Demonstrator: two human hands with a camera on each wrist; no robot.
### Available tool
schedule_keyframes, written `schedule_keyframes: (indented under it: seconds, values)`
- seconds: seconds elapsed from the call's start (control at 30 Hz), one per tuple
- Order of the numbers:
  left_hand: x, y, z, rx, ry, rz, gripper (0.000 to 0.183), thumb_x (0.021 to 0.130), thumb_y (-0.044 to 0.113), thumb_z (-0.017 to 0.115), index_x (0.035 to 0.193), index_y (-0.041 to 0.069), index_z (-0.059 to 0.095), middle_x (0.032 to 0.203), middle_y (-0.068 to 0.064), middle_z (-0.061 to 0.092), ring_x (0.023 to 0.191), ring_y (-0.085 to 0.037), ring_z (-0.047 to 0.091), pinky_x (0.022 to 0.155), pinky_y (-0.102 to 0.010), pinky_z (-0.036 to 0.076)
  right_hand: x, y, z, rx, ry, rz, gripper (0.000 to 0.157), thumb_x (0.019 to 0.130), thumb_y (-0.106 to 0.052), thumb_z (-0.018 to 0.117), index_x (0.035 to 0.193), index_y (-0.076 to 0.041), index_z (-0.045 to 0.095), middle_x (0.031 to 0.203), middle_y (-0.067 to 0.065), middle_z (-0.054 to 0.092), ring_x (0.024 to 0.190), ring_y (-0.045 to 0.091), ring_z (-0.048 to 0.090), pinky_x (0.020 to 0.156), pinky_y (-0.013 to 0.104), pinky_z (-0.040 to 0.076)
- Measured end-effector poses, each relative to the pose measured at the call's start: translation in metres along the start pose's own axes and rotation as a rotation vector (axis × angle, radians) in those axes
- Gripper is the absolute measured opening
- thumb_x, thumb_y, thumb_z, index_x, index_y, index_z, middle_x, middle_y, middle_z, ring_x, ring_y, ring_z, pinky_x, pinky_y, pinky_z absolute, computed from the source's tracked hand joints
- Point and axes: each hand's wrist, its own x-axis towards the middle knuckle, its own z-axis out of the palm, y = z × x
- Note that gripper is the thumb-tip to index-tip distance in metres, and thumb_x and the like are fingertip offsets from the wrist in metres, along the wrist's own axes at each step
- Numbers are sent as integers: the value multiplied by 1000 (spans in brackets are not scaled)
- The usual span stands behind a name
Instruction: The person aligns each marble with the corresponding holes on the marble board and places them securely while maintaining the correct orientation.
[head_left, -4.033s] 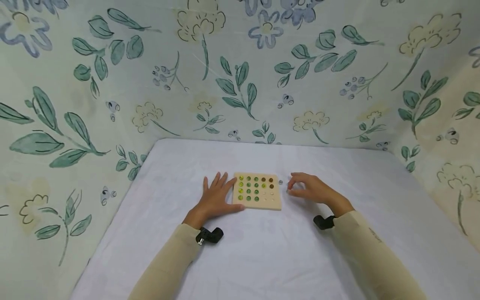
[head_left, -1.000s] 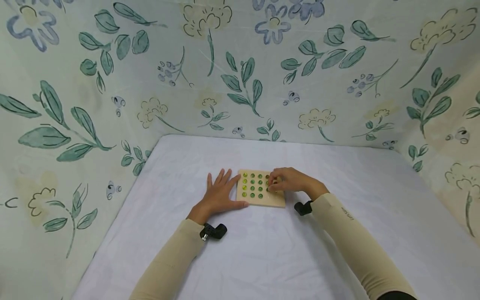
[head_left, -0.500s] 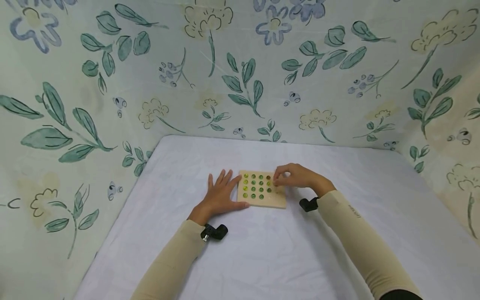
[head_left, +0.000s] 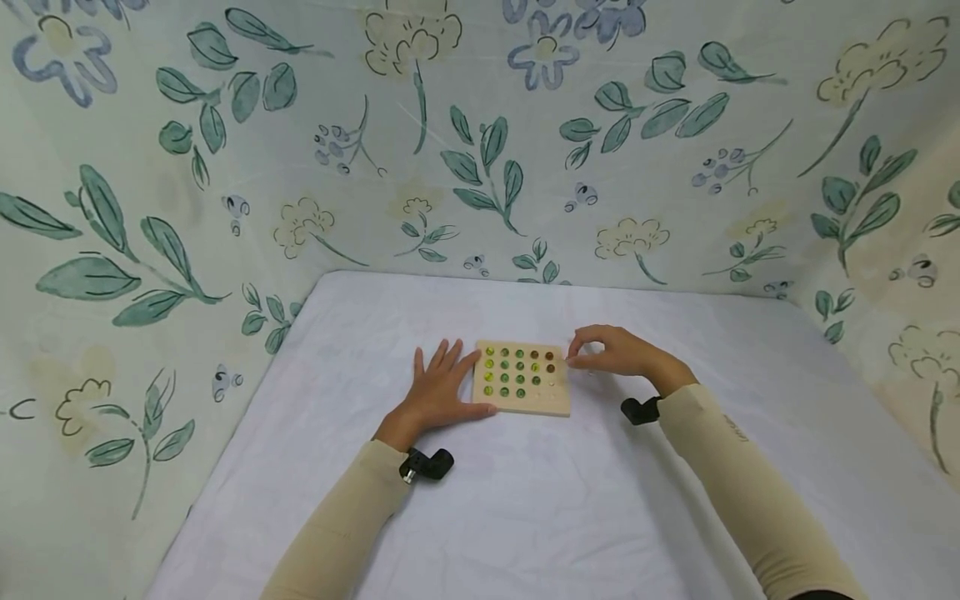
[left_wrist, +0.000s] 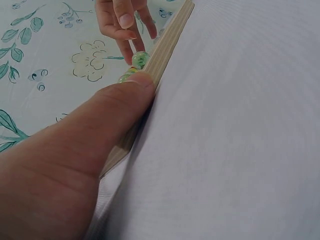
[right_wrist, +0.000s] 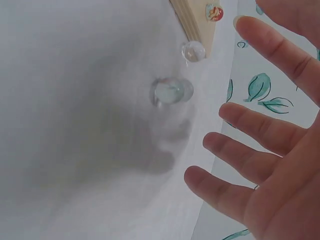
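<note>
A pale wooden board (head_left: 536,406) lies on the white cloth, with yellow, green and brown marbles seated in rows of holes. Some holes at its near right corner hold no marble. My left hand (head_left: 438,387) is spread along the board's left side, the thumb pressing its near edge and the index finger at the far left corner. Just off the right edge hovers my right hand (head_left: 622,354), fingers loosely bent. In the right wrist view nothing shows between its fingers. Close to them, clear glass marbles (right_wrist: 167,91) rest on the cloth, and another clear marble (right_wrist: 193,51) overlaps the board's corner.
A white cloth (head_left: 480,517) covers the table. Behind it and at both sides hangs a floral curtain (head_left: 480,167). Small black wrist cameras (head_left: 431,464) are strapped at both beige sleeves.
My right hand was over the board a second ago and has moved right, past its edge. A green marble now sits in the fourth column's third hole, bare four seconds ago. My left hand stays put.
</note>
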Motion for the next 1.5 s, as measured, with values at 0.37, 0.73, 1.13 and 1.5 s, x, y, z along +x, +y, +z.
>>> schedule_keyframes:
  seconds: [0.37, 0.73, 1.13, 1.5]
  values:
    - [0, 1, 0, -5, 4, 3, 102, 71, 78, 60, 154, 29, 27, 161, -8, 13, 148, -29, -1, 112, -60, -11, -14, 18, -6, -44, 27, 43, 15, 89, -32, 68, 100, -22, 68, 127, 8, 59, 125, 36, 44, 104, 62, 32]
    - [1, 0, 3, -18, 4, 7, 102, 71, 79, 60, 153, 28, 27, 161, -8, 13, 148, -29, -1, 112, -59, -11, -22, 29, -3, -25, 27, 90, 24, 89, -37, 69, 105, -19, 68, 132, 11, 55, 125, 38, 42, 103, 63, 33]
    - [-1, 0, 3, -15, 3, 7, 103, 71, 78, 61, 153, 27, 27, 161, -8, 14, 148, -29, 0, 112, -59, -11, -21, 29, 1, -61, 22, 74, 18, 90, -30, 68, 103, -18, 68, 126, 11, 59, 118, 35, 47, 101, 58, 37]
    - [1, -2, 3, -12, 3, -1, 104, 70, 79, 60, 154, 28, 26, 161, -7, 11, 148, -28, -2, 112, -58, -13, -12, 32, 2, -105, 16, 69, 13, 89, -25, 70, 100, -19, 69, 127, 12, 59, 116, 34, 49, 101, 57, 38]
